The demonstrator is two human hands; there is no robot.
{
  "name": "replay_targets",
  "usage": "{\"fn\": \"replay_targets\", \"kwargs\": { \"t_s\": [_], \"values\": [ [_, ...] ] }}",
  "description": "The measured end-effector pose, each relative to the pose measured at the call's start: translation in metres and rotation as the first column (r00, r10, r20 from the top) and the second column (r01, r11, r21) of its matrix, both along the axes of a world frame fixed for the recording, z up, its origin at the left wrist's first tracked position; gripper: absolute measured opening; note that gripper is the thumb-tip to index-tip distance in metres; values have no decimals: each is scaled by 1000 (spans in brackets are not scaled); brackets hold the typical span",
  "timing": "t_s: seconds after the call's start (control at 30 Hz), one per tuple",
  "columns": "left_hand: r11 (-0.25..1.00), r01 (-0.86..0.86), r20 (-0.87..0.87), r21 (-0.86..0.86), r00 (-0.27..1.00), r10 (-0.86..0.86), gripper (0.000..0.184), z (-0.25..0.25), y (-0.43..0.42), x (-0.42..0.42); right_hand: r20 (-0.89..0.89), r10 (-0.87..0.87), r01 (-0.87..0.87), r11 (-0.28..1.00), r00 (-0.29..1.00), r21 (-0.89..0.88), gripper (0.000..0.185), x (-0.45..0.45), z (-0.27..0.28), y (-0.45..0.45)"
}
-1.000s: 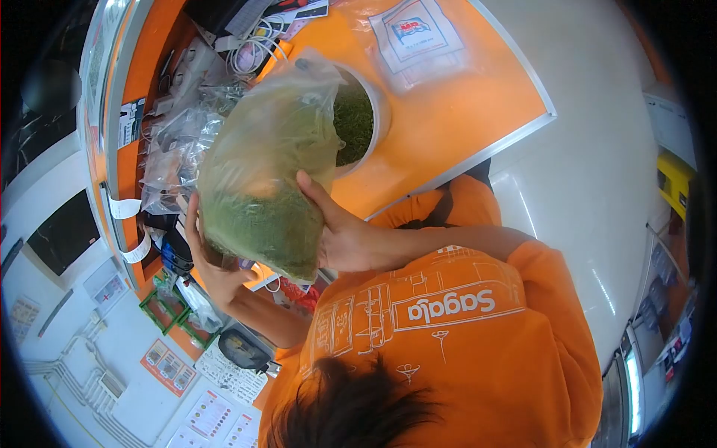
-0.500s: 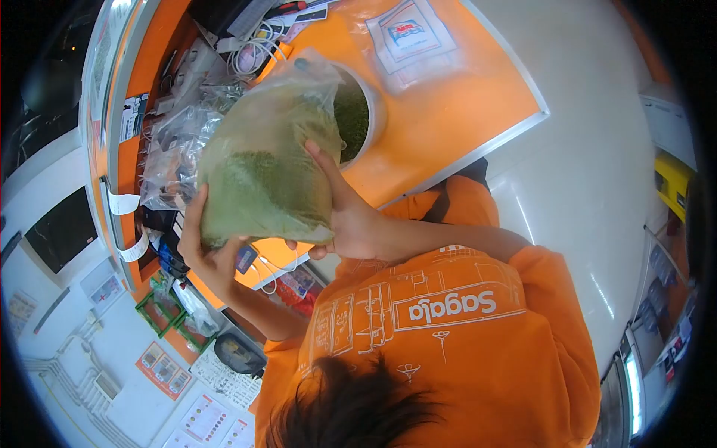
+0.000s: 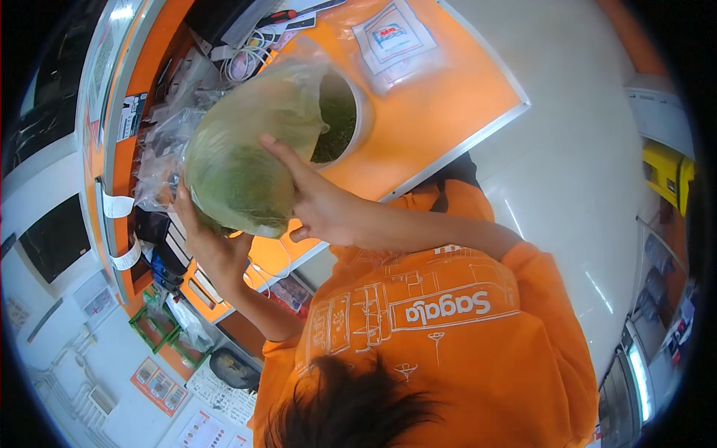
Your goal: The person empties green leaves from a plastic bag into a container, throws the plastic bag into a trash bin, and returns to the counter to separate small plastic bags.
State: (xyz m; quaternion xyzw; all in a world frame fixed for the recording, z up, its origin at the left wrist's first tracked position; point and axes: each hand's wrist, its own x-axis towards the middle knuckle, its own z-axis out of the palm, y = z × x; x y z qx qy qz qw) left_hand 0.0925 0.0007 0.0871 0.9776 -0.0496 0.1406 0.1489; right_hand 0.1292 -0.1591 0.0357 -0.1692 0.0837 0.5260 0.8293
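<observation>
Over the desk [image 3: 426, 119], inward of its near edge, the person holds a translucent plastic bag [image 3: 239, 157] with green stuff inside. The left hand's [image 3: 213, 243] grip is clamped on the bag's lower left side, the right hand's [image 3: 321, 209] on its lower right. The bag overlaps a white tub [image 3: 364, 119] of dark green matter; a printed packet [image 3: 396, 41] lies near the desk's right edge.

Single view, worn on head, looking forward and steeply down. Hair [image 3: 347, 407] closest, at bottom edge; shirt [image 3: 448, 328] just beyond. Left hand [image 3: 213, 243] and right hand [image 3: 321, 209] near middle, bench [image 3: 441, 97] ahead. Floor [image 3: 553, 164] fills right side, wall [image 3: 134, 336] lower left. Wide view bows straight edges, darkens corners.
</observation>
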Motion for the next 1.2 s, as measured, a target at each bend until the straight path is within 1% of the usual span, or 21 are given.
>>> {"fn": "replay_targets", "kwargs": {
  "t_s": [0.03, 0.07, 0.13, 0.2, 0.27, 0.37, 0.47, 0.57, 0.63, 0.73, 0.83, 0.87, 0.93, 1.0, 1.03, 1.07, 1.1, 1.13, 1.2],
  "values": [
    [999, 48, 43, -10, 998, -48, 100, -4, 4, 0, 19, 3, -2, 999, 1000, -48, 76, 0, 0, 3],
    [995, 95, 88, -18, 992, -93, 99, -7, 7, 0, 18, 22, -20, 996, 1000, -84, 76, -1, -1, 6],
    [996, 80, 67, -30, 995, -78, 94, -7, 9, -1, 15, 64, -60, 986, 998, -155, 76, -2, -6, 12],
    [993, 99, 55, -59, 994, -95, 88, -7, 10, 0, 41, 58, -53, 991, 997, -122, 77, -2, -7, 13],
    [983, 153, 54, -104, 988, -148, 82, -6, 11, 3, 63, 59, -53, 994, 996, -94, 77, -1, -8, 12],
    [960, 243, 158, -136, 962, -221, 76, -14, 16, 3, 107, 77, -70, 995, 991, -66, 78, 1, -8, 11],
    [952, 261, 266, -161, 940, -213, 73, -32, 28, 1, 184, 114, -104, 993, 976, -61, 79, 0, -12, 8],
    [917, 309, 360, -252, 909, -208, 70, -45, 36, 1, 269, 150, -136, 988, 951, -71, 82, 1, -18, 4],
    [913, 290, 363, -287, 915, -177, 68, -51, 35, 1, 331, 154, -130, 987, 931, -93, 85, 2, -20, -1],
    [901, 250, 379, -354, 919, -106, 66, -58, 32, 2, 395, 184, -138, 980, 900, -143, 68, 4, -28, -6],
    [854, 221, 398, -470, 917, -18, 67, -75, 41, 1, 554, 240, -143, 967, 797, -213, 54, 9, -26, -22],
    [838, 212, 394, -503, 919, 5, 68, -80, 44, 1, 685, 256, -117, 963, 682, -243, 48, 14, -26, -30],
    [809, 191, 380, -556, 924, 43, 70, -85, 49, 1, 876, 283, -59, 957, 390, -283, 37, 29, -29, -48],
    [801, 163, 360, -577, 931, 69, 73, -86, 50, -1, 838, 313, 18, 933, 448, -358, 24, 52, -32, -70],
    [803, 148, 350, -577, 934, 79, 75, -86, 49, -2, 857, 285, 197, 896, 429, -397, 25, 66, -41, -78],
    [806, 135, 340, -577, 937, 86, 76, -86, 49, -3, 876, 261, 371, 829, 406, -419, 25, 81, -49, -83],
    [796, 118, 333, -593, 936, 109, 79, -89, 51, -4, 845, 389, 498, 686, 366, -531, 27, 97, -46, -84],
    [786, 103, 326, -609, 936, 130, 82, -94, 56, -6, 787, 510, 616, 510, 346, -601, 28, 112, -43, -82],
    [748, 97, 313, -656, 937, 154, 87, -96, 57, -5, 858, 479, 776, 464, 185, -427, 28, 128, -57, -64]
  ]
}}
